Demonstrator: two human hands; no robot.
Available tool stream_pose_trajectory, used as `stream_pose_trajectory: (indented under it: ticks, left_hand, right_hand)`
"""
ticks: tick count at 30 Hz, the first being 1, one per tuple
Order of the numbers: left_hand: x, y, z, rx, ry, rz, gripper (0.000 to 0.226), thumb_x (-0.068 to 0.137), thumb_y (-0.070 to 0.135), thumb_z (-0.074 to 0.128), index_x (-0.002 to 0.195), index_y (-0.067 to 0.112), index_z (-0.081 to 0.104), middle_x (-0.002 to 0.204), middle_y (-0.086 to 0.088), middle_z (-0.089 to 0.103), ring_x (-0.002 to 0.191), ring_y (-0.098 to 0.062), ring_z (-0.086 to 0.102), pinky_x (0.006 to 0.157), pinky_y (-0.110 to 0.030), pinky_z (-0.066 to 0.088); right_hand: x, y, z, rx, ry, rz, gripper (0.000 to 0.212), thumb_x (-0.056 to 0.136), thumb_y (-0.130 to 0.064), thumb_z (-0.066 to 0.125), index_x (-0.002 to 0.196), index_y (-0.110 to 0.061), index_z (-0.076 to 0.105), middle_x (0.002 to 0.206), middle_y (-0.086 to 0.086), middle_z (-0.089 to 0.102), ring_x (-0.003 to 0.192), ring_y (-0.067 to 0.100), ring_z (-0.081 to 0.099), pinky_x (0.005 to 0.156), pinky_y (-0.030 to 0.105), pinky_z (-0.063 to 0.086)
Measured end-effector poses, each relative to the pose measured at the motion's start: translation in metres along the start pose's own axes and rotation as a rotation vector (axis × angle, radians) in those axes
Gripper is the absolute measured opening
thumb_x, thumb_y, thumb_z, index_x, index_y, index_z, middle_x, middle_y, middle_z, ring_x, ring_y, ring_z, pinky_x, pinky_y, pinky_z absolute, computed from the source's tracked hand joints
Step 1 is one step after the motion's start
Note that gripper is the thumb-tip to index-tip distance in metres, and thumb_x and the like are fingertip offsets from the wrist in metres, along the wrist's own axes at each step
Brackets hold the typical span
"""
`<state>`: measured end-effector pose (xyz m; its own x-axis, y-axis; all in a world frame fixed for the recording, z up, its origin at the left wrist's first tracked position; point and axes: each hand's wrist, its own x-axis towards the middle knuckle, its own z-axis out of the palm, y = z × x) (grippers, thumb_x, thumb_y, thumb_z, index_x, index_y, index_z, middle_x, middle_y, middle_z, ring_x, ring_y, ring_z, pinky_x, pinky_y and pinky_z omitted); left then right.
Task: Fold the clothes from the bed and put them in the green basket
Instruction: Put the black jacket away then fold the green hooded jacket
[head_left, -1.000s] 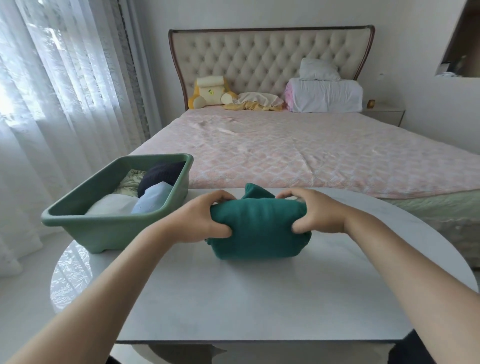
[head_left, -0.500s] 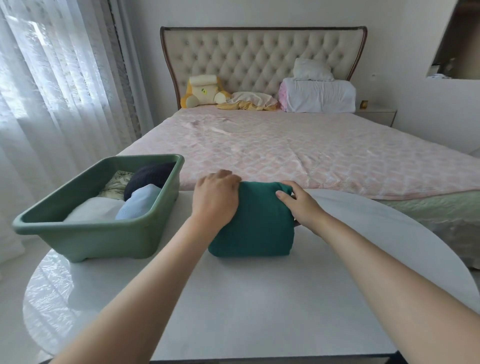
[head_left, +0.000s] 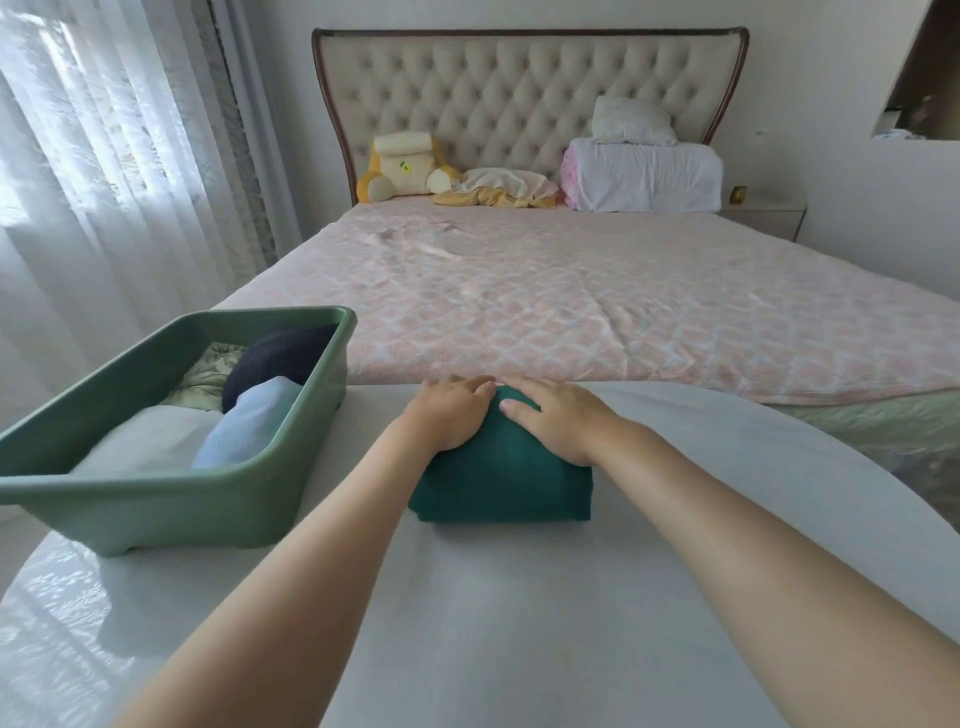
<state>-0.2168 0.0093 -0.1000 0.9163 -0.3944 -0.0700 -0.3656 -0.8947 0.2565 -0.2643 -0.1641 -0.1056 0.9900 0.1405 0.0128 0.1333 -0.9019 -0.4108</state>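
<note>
The desk (head_left: 519, 623) is pale grey, glossy, with a rounded outline. Two items lie directly on it:
- a green basket (head_left: 156, 499), at the left side, standing level on its feet;
- a folded green garment (head_left: 504, 483), at the centre, near the far edge, just right of the basket and apart from it.

The bed (head_left: 571, 312) stands directly behind the desk and carries a pink quilted cover. Against the headboard lie, left to right, a plush toy (head_left: 402, 166), a crumpled cloth (head_left: 498, 187) and a white bedding roll (head_left: 644, 176).
</note>
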Motion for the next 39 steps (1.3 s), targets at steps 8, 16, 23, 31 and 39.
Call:
stream_pose_trajectory:
  ticks: [8, 16, 23, 31, 39]
  left_hand:
    - [0.024, -0.025, 0.006, -0.549, -0.139, -0.138, 0.058, 0.091, 0.067, 0.035, 0.139, 0.041, 0.052, 0.138, 0.008, 0.056, 0.12, -0.017, 0.055, 0.11, -0.043, 0.038]
    - [0.016, -0.02, 0.014, -0.358, 0.136, -0.065, 0.049, 0.095, 0.061, 0.039, 0.13, 0.036, 0.062, 0.132, 0.006, 0.06, 0.124, -0.02, 0.05, 0.102, -0.037, 0.04]
    - [-0.04, -0.001, 0.03, -0.071, 0.479, 0.071, 0.04, 0.104, 0.034, 0.032, 0.135, 0.034, 0.057, 0.141, 0.012, 0.053, 0.131, -0.017, 0.041, 0.105, -0.036, 0.032]
    - [-0.039, 0.023, 0.018, -0.2, 0.245, -0.07, 0.041, 0.101, 0.042, 0.031, 0.133, 0.045, 0.057, 0.155, 0.014, 0.039, 0.144, -0.015, 0.028, 0.12, -0.046, 0.009]
    - [-0.021, -0.01, 0.005, -0.449, 0.008, 0.138, 0.047, 0.078, 0.074, 0.046, 0.121, 0.059, 0.059, 0.146, 0.026, 0.046, 0.144, -0.004, 0.03, 0.121, -0.042, 0.022]
  right_hand:
    - [0.023, 0.01, -0.004, 0.157, -0.131, 0.011, 0.061, 0.086, -0.077, 0.043, 0.144, -0.058, 0.038, 0.157, -0.013, 0.039, 0.143, 0.015, 0.036, 0.119, 0.04, 0.028]
    - [0.01, 0.001, -0.004, 0.14, -0.104, 0.073, 0.061, 0.087, -0.078, 0.043, 0.144, -0.058, 0.036, 0.157, -0.01, 0.038, 0.142, 0.017, 0.038, 0.115, 0.037, 0.031]
    - [-0.015, -0.007, 0.0, -0.012, -0.065, 0.208, 0.077, 0.081, -0.09, 0.015, 0.15, -0.057, 0.021, 0.157, 0.002, 0.038, 0.14, 0.03, 0.04, 0.114, 0.049, 0.031]
    - [-0.053, -0.024, 0.002, -0.138, -0.125, 0.255, 0.084, 0.083, -0.088, 0.008, 0.157, -0.047, 0.007, 0.15, 0.017, 0.04, 0.133, 0.038, 0.044, 0.105, 0.044, 0.039]
    - [-0.061, -0.027, 0.017, -0.203, -0.044, 0.08, 0.09, 0.087, -0.082, 0.015, 0.159, -0.03, 0.006, 0.168, 0.004, -0.009, 0.154, 0.024, 0.003, 0.12, 0.056, 0.017]
